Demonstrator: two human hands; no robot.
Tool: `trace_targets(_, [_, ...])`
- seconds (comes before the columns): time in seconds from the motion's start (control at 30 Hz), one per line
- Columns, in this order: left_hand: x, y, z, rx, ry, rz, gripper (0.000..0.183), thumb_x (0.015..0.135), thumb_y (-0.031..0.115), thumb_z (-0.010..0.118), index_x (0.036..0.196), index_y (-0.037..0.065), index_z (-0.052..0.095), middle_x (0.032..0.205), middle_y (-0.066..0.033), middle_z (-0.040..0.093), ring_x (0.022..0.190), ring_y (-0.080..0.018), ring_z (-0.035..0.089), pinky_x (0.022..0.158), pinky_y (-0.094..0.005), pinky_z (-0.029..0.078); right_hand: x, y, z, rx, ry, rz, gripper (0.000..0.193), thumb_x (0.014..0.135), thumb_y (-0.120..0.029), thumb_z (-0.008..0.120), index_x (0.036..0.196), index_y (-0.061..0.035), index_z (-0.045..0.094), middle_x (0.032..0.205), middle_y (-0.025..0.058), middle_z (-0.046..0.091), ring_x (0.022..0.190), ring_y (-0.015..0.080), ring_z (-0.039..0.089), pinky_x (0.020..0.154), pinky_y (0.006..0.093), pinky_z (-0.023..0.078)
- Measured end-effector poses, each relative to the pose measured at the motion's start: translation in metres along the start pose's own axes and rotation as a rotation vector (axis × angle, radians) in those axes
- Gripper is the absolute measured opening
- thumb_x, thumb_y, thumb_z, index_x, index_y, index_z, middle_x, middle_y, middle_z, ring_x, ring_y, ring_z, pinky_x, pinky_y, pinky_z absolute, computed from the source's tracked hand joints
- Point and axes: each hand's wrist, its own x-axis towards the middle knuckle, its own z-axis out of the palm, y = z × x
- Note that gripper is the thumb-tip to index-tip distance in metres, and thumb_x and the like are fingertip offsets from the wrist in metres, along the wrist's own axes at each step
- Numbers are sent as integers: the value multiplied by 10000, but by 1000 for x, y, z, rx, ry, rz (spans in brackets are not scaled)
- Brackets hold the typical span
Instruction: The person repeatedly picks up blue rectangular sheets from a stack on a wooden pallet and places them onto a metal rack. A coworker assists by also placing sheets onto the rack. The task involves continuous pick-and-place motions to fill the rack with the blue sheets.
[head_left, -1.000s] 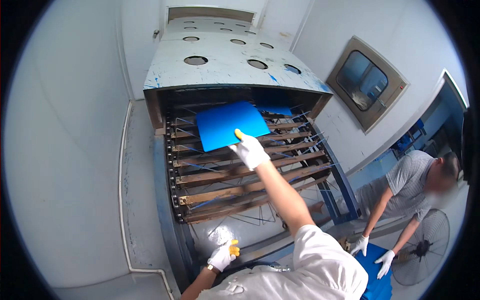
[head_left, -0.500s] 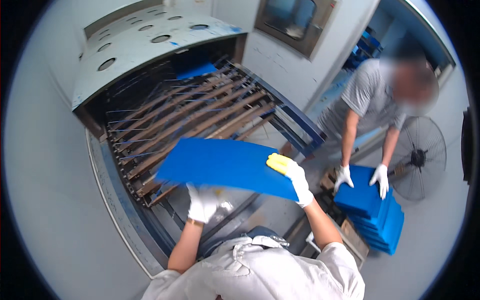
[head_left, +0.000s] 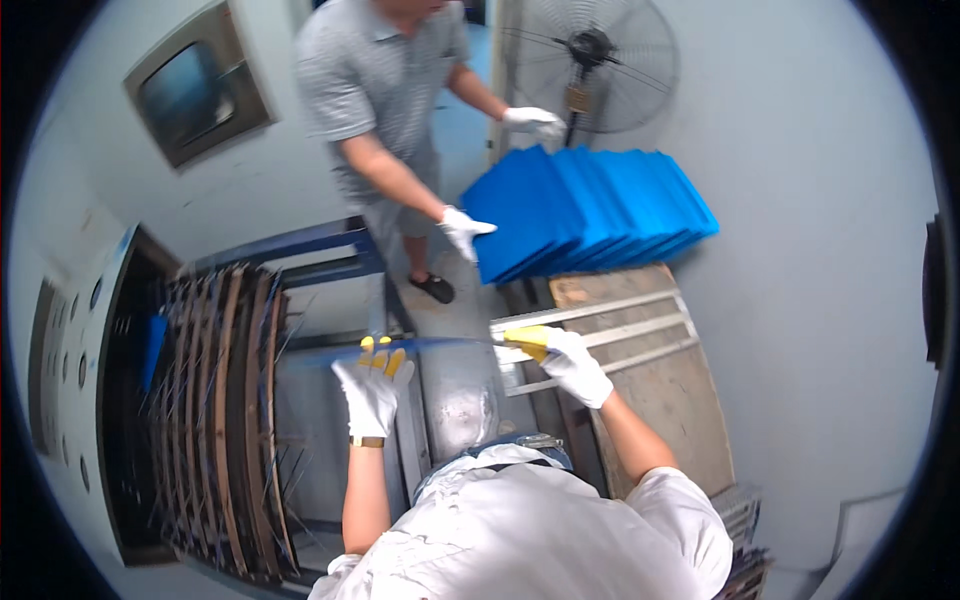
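Turned edge-on since the earlier frame, our thin blue sheet sits pinched in our white-and-yellow-gloved right hand; whether our matching left hand, fingers spread near its other end, grips too, we cannot tell. Beyond slants a stack of blue sheets.

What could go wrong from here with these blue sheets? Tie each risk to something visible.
The thin blue sheet, blurred and seen nearly edge-on at the left hand and right hand, might slip or flex if the hold is loose.
The stack of blue sheets is staggered, so a knock could set it sliding.
A co-worker's hand is at the stack's left side in the picture, so a swinging sheet edge could catch it.
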Motion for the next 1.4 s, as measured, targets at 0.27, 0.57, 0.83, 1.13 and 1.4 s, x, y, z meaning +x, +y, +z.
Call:
trace_targets(0.27, [22, -193, -6, 667, 197, -755, 565, 785, 478, 516, 1222, 205, 284, 1102, -24, 353, 897, -225, 423, 635, -419, 435, -124, 85, -145, -219, 1026, 432, 174, 801, -82, 509, 941, 12, 550, 870, 65, 567, 705, 131, 511, 609, 265, 428])
trace_targets(0.57, [38, -276, -6, 529, 162, -702, 134, 851, 225, 493, 942, 130, 470, 751, -65, 538, 628, -203, 552, 520, -341, 495, -198, 158, -246, 39, 1568, 487, 146, 785, -101, 554, 835, 36, 567, 685, 48, 553, 541, 92, 486, 471, 250, 433])
trace_targets(0.83, [48, -233, -45, 641, 100, -740, 139, 852, 218, 488, 982, 169, 480, 723, -35, 519, 501, -172, 506, 362, -278, 373, -220, 200, -267, -263, 1266, 723, 260, 777, -225, 571, 787, 35, 569, 642, 120, 578, 554, 194, 518, 512, 345, 412])
trace_targets(1.13, [38, -213, -58, 581, 172, -744, 122, 858, 194, 479, 979, 173, 488, 701, -32, 557, 483, -166, 525, 349, -254, 386, -228, 230, -267, -444, 1049, 867, 370, 762, -334, 582, 761, 36, 567, 704, 206, 578, 657, 338, 548, 582, 390, 417])
trace_targets(1.4, [32, -211, -53, 567, 190, -738, 135, 862, 186, 473, 996, 168, 463, 725, -44, 553, 522, -183, 541, 368, -267, 404, -242, 235, -277, -243, 1090, 817, 292, 754, -247, 618, 774, 39, 570, 671, 136, 588, 589, 216, 518, 543, 349, 413])
